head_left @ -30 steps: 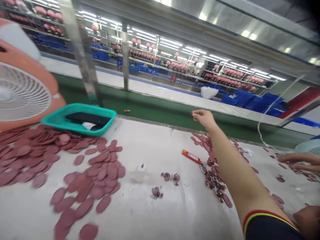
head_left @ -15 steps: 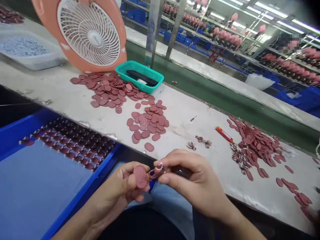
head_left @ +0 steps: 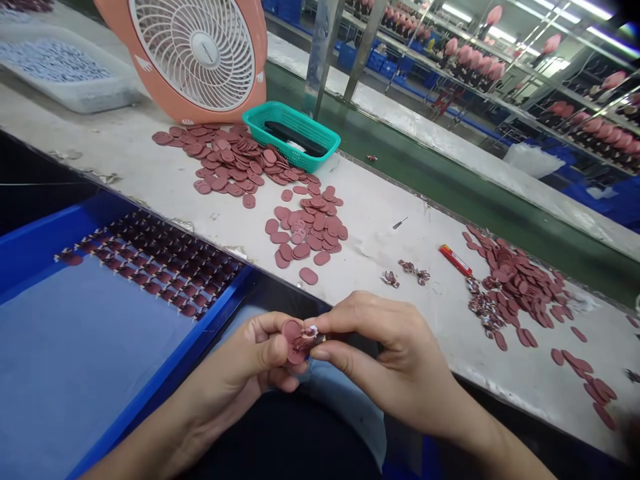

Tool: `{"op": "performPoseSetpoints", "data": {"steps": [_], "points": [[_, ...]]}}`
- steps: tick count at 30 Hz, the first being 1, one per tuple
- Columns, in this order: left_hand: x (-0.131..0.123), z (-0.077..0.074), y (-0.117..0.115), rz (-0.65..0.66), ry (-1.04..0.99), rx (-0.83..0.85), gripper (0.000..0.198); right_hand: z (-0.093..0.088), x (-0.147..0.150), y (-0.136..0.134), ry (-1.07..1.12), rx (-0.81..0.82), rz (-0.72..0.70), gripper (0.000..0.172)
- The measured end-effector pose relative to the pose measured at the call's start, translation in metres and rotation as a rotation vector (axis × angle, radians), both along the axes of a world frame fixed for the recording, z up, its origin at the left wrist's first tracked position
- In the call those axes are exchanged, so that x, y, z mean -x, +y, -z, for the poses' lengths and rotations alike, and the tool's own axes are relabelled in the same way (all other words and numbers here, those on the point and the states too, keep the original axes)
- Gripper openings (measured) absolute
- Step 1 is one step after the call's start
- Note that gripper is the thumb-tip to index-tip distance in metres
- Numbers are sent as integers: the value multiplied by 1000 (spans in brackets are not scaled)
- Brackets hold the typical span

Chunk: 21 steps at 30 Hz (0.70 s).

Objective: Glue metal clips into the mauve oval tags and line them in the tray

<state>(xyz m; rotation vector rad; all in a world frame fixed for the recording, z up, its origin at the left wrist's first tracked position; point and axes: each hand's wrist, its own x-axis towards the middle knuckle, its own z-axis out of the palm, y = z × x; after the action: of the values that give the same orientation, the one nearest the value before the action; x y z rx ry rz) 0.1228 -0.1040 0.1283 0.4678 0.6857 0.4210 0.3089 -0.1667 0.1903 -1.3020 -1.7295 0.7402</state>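
Observation:
Between thumb and fingers, my left hand (head_left: 260, 357) pinches a dull-red oval disc (head_left: 295, 333), its flat face toward me. My right hand (head_left: 385, 350) grips a small painted figurine (head_left: 314, 335), brown-red with white and dark parts. The figurine's lower end touches the face of the disc; whether it sits in the disc's holes is hidden. Both hands are over my lap, just off the table edge. Beyond them on the table lie a pile of red discs (head_left: 313, 227) and a few loose figurines (head_left: 390, 279).
A blue bin (head_left: 165, 380) at left holds rows of figurines on discs. On the table are an orange fan (head_left: 207, 53), a green basket (head_left: 330, 141), a white tray (head_left: 100, 90), a small pointed tool (head_left: 400, 223), a red packet (head_left: 455, 260) and more discs (head_left: 525, 280).
My right hand has brought the figurine left onto the disc's face; before, it was beside the disc. The camera view has shifted slightly.

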Motion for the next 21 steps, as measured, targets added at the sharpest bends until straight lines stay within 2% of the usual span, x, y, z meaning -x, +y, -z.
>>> {"op": "performPoseSetpoints", "data": {"steps": [5,10,21], "points": [[1,4,-3,-15,-25,34,40,-5,-3,4,-60,1,-44,11],[2,7,-4,-5,-28,53,39,-7,-4,7,-91,-10,-61,12],[-2,3,0,6,17,26,44,-9,-4,8,-200,-57,-111,11]]}}
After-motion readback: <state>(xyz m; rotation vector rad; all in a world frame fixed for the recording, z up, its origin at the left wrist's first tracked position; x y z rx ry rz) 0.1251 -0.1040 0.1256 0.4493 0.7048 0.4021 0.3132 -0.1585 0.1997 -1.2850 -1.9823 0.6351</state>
